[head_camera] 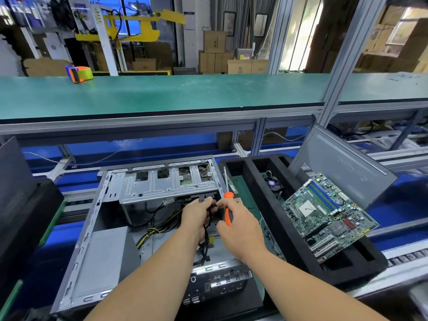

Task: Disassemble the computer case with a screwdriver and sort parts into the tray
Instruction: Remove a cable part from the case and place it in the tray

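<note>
The open grey computer case [92,228] lies flat in front of me, its drive cage [166,184] at the far end. My left hand [196,216] grips a bundle of black cables [206,246] just below the cage. My right hand [240,225] holds an orange-handled screwdriver [227,205], shaft pointing up and away, and its fingertips pinch at the same cables. A black foam tray [266,205] stands to the right. It holds a green motherboard [328,212] lying tilted across its compartments, and a cooler fan [272,181] in a slot.
A grey side panel [342,165] leans behind the tray. The power supply [104,256] sits in the case's near left corner, with yellow wires [150,235] beside it. A black case [23,205] stands at the left. A green shelf [162,93] above carries a tape dispenser [78,74].
</note>
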